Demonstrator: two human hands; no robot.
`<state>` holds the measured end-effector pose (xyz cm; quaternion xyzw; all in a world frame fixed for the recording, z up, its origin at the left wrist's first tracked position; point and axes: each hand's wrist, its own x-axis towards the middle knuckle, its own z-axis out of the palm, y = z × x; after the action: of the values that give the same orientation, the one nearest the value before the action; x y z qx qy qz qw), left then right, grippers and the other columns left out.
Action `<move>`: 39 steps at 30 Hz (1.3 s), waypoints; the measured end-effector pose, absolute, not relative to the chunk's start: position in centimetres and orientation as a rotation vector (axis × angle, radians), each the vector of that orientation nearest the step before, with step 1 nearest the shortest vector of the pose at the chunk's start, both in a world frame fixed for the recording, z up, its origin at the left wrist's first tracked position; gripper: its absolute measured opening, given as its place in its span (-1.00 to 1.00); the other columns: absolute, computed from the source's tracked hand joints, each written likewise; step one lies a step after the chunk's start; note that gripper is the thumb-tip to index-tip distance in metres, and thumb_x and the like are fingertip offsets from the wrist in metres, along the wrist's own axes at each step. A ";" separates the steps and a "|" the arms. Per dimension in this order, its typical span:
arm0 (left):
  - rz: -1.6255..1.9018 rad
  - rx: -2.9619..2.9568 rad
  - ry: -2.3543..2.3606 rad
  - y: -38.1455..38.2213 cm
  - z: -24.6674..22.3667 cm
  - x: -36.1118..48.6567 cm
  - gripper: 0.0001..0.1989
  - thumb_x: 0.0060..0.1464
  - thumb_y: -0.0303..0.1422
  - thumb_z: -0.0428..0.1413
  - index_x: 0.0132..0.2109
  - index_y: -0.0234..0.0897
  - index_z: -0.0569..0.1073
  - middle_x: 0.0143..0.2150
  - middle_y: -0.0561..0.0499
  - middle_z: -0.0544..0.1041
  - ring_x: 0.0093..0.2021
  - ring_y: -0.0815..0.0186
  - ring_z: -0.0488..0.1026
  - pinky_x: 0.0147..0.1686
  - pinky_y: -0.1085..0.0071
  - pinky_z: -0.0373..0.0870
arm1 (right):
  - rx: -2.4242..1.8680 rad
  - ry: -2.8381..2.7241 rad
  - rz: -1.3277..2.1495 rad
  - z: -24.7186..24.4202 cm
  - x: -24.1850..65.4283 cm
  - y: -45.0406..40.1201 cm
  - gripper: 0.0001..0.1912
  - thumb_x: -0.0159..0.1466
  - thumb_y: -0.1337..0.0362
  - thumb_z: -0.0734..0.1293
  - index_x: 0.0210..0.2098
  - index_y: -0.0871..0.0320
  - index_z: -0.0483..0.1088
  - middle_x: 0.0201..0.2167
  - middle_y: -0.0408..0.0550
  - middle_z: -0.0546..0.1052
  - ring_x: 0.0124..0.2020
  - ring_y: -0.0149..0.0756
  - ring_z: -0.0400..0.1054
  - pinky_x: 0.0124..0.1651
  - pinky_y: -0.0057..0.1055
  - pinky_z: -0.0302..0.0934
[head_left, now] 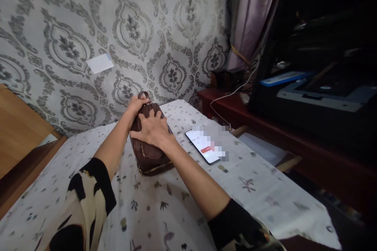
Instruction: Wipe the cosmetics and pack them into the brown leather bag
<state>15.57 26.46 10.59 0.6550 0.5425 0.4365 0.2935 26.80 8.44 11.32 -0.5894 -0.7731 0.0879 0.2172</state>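
A brown bag [153, 160] with gold-coloured zips and a short top strap lies on the printed white cloth [153, 211]. At its far end, my left hand [138, 104] is closed on the bag, close to the base of the strap loop; the exact grip of the fingers is partly hidden. My right hand [151, 128] rests on the bag's upper face, palm down, fingers spread apart. Beneath that palm, part of the bag is covered from view.
Right of the bag lies a lit phone [203, 147], partly blurred. Patterned wallpaper [132, 27] rises behind. A dark red stand [224, 106] with a white cable and a large black screen [318, 47] borders the right side. A wooden board [23, 129] stands at left.
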 end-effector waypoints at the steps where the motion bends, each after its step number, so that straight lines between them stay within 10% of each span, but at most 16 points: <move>1: 1.171 1.742 1.418 26.4 10.6 15.5 -0.84 -0.11 -0.31 0.27 -0.47 -0.26 0.45 -0.51 0.02 0.51 -0.40 0.26 0.47 -0.35 0.39 0.39 | -1.635 -2.143 0.243 11.3 26.8 8.5 -0.22 0.24 -0.22 0.23 0.27 0.15 0.28 0.33 0.35 0.23 0.30 0.35 0.11 0.16 0.18 0.15; 39: 1.181 1.791 1.086 24.5 10.4 14.8 -0.72 -0.28 -0.19 0.34 -0.47 -0.27 0.50 -0.52 0.06 0.48 -0.47 0.30 0.39 -0.37 0.37 0.34 | -1.631 -2.141 0.234 11.0 26.7 8.7 -0.20 0.23 -0.21 0.25 0.29 0.18 0.26 0.37 0.38 0.17 0.31 0.40 0.10 0.13 0.20 0.16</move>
<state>14.84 24.54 10.36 0.6949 0.4213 0.4583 0.3601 26.71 8.70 11.05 -0.5893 -0.7733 0.0846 0.2180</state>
